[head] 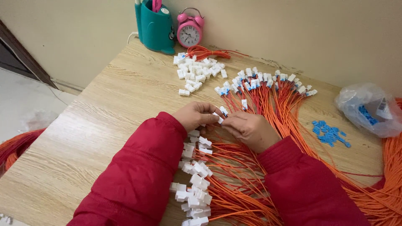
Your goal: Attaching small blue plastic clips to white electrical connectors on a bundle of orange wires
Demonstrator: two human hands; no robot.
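Observation:
My left hand (pixel 196 115) and my right hand (pixel 250 129) meet over the wooden table (pixel 96 125), both in red sleeves. Between their fingertips they pinch a small white plastic connector (pixel 219 117) on an orange wire. Many orange wires (pixel 268 104) fan out under my right hand, their far ends fitted with white and blue connectors (pixel 259 79). A row of white connectors on wire ends (pixel 194 175) lies below my left wrist.
A heap of loose white connectors (pixel 197 71) lies at the back. A teal pen holder (pixel 155 25) and a pink alarm clock (pixel 189 29) stand against the wall. Small blue clips (pixel 330 133) and a plastic bag (pixel 368 109) lie at right. Orange wire bundles (pixel 389 175) hang off the right edge.

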